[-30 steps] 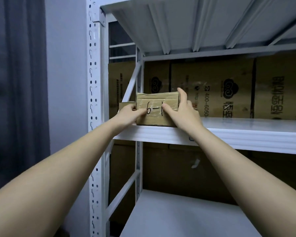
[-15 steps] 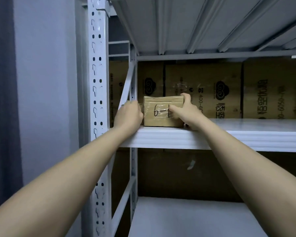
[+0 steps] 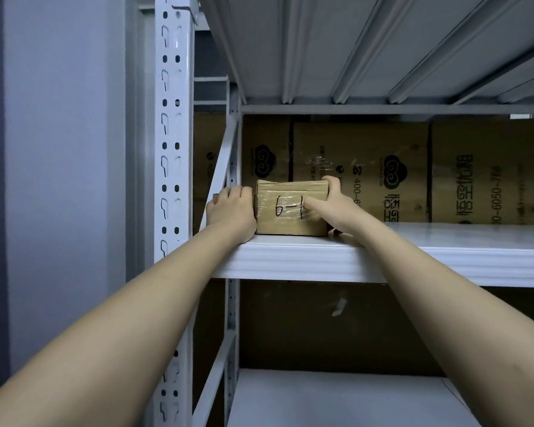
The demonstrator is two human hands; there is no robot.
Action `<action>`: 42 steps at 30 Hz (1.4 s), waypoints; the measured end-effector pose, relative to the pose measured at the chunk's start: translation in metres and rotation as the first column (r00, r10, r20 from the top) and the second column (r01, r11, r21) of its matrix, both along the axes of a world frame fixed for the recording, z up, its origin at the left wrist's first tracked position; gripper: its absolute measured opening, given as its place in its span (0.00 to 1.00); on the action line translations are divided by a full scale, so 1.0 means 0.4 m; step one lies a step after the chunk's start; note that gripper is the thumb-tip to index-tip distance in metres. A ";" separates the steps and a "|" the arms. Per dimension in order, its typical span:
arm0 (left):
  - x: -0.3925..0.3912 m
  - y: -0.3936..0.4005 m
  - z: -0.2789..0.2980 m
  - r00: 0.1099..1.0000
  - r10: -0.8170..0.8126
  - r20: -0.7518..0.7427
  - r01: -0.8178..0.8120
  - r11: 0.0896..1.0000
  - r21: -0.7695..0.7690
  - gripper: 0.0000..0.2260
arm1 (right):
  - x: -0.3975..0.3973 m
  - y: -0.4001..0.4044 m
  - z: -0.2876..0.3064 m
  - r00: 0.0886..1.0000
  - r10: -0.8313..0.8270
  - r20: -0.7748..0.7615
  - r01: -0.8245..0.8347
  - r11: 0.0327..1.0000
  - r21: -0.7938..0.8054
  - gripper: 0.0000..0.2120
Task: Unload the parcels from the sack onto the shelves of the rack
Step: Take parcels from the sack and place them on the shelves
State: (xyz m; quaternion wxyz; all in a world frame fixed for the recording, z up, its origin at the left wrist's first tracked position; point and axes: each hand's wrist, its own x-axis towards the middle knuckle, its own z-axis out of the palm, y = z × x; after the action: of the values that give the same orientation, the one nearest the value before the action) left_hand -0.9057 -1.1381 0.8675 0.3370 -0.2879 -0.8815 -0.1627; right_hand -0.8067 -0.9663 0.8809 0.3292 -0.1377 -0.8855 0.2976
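Parcel (image 3: 291, 208) marked 6-1 sits on the shelf (image 3: 383, 260) at its left end near the post (image 3: 170, 149), right hand (image 3: 333, 208) gripping its right side and left hand (image 3: 230, 209) resting against its left, seemingly to square it up

1 head-worn view, facing forward, close to the rack (image 3: 173, 149) and its near shelf (image 3: 383, 260).
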 end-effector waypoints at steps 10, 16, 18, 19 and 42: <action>-0.005 -0.001 -0.003 1.000 -0.027 -0.016 0.027 0.999 0.018 0.24 | -0.033 0.025 0.013 0.997 0.061 0.047 -0.059 0.997 -0.045 0.36; 0.003 -0.002 -0.005 0.999 -0.040 -0.010 0.040 0.999 0.028 0.24 | -0.047 0.031 0.007 0.999 0.051 0.016 -0.050 0.998 -0.050 0.37; 0.004 -0.003 -0.007 0.999 -0.044 -0.011 0.045 0.999 0.029 0.24 | -0.047 0.031 0.004 0.999 0.046 0.019 -0.045 0.998 -0.053 0.37; 0.004 -0.005 -0.007 0.999 -0.045 -0.013 0.045 0.999 0.030 0.24 | -0.047 0.029 0.002 0.999 0.038 0.017 -0.037 0.998 -0.052 0.37; 0.284 0.002 -0.131 0.882 -0.400 -0.249 0.470 0.781 0.411 0.08 | 0.231 -0.048 -0.135 0.831 -0.148 -0.536 0.281 0.944 0.175 0.08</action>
State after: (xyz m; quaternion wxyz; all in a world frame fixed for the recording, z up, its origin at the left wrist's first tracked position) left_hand -0.7923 -1.1375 0.8150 0.4129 -0.4070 -0.6991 -0.4185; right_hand -0.7144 -0.9855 0.8268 0.6001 -0.1104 -0.7734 0.1721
